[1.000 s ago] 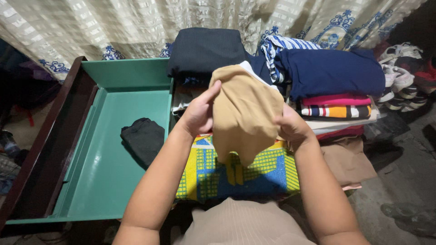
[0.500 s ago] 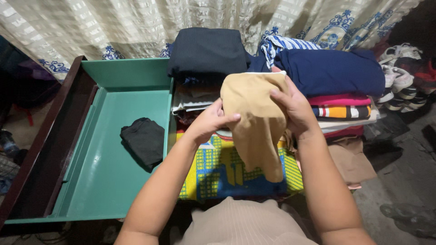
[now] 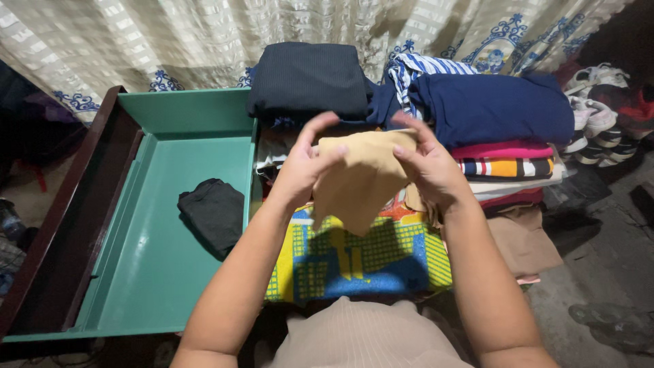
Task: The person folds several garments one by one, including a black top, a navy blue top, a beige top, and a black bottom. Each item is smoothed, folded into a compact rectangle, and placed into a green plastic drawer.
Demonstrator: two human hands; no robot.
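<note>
A tan cloth hangs in the air between both of my hands, above a yellow and blue patterned fabric. My left hand pinches the cloth's upper left corner. My right hand grips its upper right edge, fingers over the top. The cloth is partly folded, with a pointed end hanging down. Behind it lie two piles of folded clothes, one topped by a black garment, the other by a navy garment.
A green open drawer lies to the left with a black folded cloth in it, inside a dark wooden frame. Shoes sit at the far right. A patterned curtain hangs behind.
The tan cloth has been folded shorter and lifted. My left hand rose from its lower left edge to the top corner; my right hand moved slightly down and left.
</note>
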